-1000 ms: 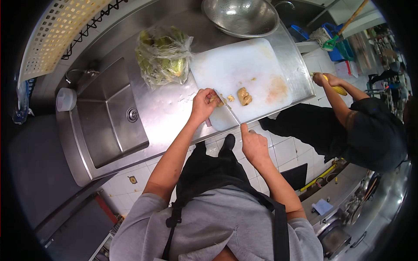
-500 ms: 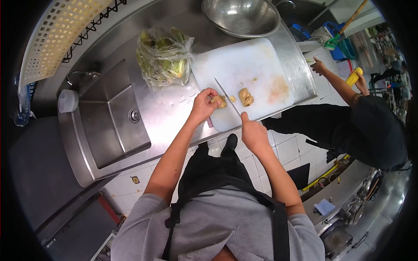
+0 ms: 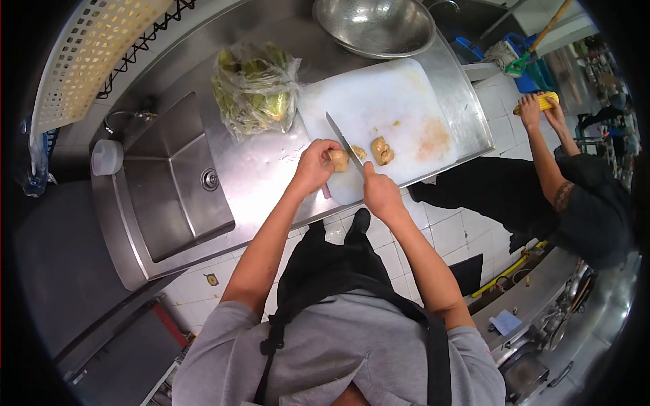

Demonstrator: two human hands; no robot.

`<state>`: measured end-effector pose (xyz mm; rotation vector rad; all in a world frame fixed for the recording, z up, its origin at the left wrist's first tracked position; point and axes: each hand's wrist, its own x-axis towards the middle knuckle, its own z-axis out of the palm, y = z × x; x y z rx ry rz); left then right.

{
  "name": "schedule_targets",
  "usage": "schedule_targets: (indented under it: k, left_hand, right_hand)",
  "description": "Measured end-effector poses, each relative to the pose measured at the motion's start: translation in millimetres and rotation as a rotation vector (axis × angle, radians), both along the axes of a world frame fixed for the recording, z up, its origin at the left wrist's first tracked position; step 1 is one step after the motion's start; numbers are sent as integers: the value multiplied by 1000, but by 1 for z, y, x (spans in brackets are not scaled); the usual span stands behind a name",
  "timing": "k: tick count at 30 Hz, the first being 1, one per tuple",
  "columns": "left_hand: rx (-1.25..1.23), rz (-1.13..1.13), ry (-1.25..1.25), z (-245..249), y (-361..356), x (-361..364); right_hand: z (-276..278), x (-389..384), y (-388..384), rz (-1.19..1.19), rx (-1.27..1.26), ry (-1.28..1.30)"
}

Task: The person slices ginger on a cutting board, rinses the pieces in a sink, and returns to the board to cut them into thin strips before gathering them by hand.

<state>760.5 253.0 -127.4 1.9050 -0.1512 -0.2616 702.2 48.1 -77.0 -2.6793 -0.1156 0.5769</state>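
On the white cutting board [image 3: 365, 88], my left hand [image 3: 315, 164] pinches a tan, knobby piece of ginger [image 3: 338, 160] near the board's left edge. My right hand [image 3: 382, 194] is closed around the handle of a knife [image 3: 344, 142]. The blade slants up and left across the board, right beside the held piece. A small cut bit [image 3: 359, 151] lies just right of the blade, partly behind it. Farther right rests a larger knobby ginger piece [image 3: 382, 151], with tiny crumbs above it.
A plastic bag of green corn husks [image 3: 256, 91] lies left of the board. Behind stands a metal colander [image 3: 376, 27]. A sink [image 3: 169, 183] with a white tub [image 3: 106, 157] is at left. On the right, a person in dark clothes holds a corn cob [image 3: 538, 103].
My right hand and the knife have shifted left, closer to my left hand. The held ginger has turned slightly. The other person has brought both hands to the corn cob.
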Motion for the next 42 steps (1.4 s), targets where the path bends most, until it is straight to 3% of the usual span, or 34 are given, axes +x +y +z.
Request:
schedule_targets:
  k: [3, 12, 22, 24, 27, 28, 37, 42]
  left_hand:
    - [105, 88, -69, 9, -11, -13]
    - [135, -7, -24, 16, -16, -7]
    - [186, -24, -108, 21, -15, -20]
    - [143, 57, -9, 17, -8, -25]
    - [-246, 154, 254, 0, 1, -28]
    - [-129, 121, 104, -6, 3, -28]
    - [43, 25, 47, 5, 5, -24]
    - [40, -40, -11, 20, 8, -27]
  right_hand:
    - [11, -12, -12, -48, 40, 45]
    - [65, -51, -22, -43, 39, 115]
    - [-18, -9, 4, -160, 381, -117]
    - [0, -10, -2, -132, 281, -35]
    - [27, -26, -14, -85, 203, 16]
    - [33, -36, -15, -65, 190, 23]
    - [64, -54, 0, -4, 12, 109]
    - [6, -19, 20, 5, 61, -24]
